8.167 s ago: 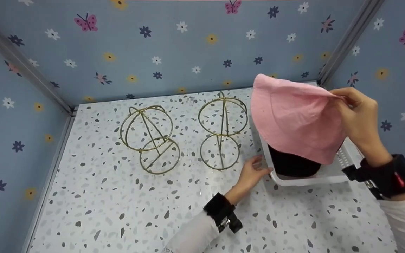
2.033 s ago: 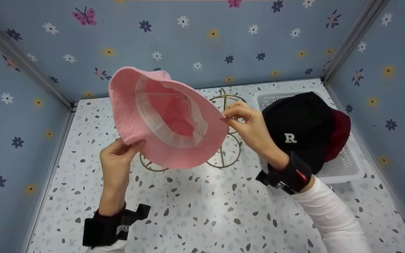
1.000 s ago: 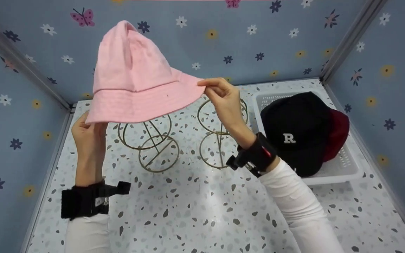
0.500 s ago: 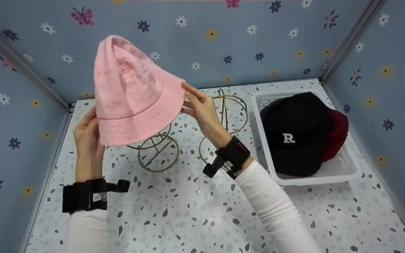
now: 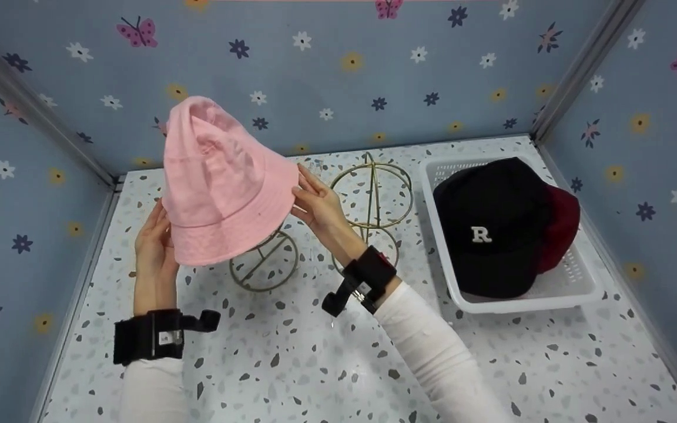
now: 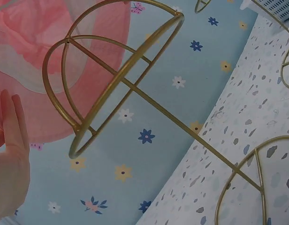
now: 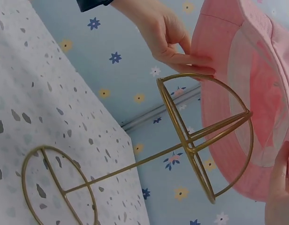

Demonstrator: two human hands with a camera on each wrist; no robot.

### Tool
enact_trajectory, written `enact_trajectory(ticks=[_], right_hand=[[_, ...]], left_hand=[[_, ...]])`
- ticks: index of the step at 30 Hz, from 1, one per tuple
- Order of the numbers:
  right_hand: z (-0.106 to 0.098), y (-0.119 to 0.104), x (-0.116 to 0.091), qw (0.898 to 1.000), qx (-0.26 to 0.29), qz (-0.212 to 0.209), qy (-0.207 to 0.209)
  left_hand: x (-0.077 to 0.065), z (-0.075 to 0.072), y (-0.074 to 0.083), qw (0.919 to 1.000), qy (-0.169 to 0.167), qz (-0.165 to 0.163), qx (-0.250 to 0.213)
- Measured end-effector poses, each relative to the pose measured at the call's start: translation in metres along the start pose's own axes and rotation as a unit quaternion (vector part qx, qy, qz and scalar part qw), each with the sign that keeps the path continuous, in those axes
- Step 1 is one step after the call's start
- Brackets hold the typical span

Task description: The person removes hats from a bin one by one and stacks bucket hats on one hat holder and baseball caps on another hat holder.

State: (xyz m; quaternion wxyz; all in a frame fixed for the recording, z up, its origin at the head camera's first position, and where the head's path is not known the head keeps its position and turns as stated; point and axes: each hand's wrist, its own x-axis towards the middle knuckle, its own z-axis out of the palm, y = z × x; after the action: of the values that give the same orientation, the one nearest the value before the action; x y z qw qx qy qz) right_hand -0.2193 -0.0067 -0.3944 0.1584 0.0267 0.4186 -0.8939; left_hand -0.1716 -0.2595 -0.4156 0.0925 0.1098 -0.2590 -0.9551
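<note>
A pink bucket hat (image 5: 215, 176) is held tilted, crown up, above the left gold wire hat stand (image 6: 165, 113). My left hand (image 5: 153, 244) grips the brim on the left, and my right hand (image 5: 324, 211) pinches it on the right between thumb and fingers. In both wrist views the stand's domed top overlaps the hat's open underside. The head view shows mostly the stand's round base, since the hat hides the top. In the right wrist view the brim (image 7: 215, 98) hangs over the wire dome.
A second gold wire stand (image 5: 370, 194) is to the right, close by my right forearm. Farther right, a white perforated basket (image 5: 526, 305) holds a black cap (image 5: 491, 200) with a white R and a dark red cap (image 5: 565, 229). Flowered blue panels (image 5: 315, 76) enclose the speckled table.
The pink hat came out of the basket to the left. Both hands took its brim, turned it crown up and lowered it toward the left stand. My right hand shifted left along with it.
</note>
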Motion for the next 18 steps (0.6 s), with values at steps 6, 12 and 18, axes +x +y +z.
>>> enact_trajectory(ticks=[6, 12, 18], right_hand=[[-0.006, 0.015, 0.002, 0.999, 0.035, 0.031, 0.018], [-0.015, 0.028, 0.005, 0.996, 0.041, 0.060, 0.054], [-0.022, 0.039, 0.006, 0.993, 0.042, 0.078, 0.078]], left_hand=[[0.002, -0.016, -0.001, 0.9981, 0.023, -0.047, -0.032], [0.004, -0.028, -0.006, 0.9949, 0.045, -0.077, -0.047], [0.006, -0.038, -0.012, 0.9903, 0.073, -0.106, -0.050]])
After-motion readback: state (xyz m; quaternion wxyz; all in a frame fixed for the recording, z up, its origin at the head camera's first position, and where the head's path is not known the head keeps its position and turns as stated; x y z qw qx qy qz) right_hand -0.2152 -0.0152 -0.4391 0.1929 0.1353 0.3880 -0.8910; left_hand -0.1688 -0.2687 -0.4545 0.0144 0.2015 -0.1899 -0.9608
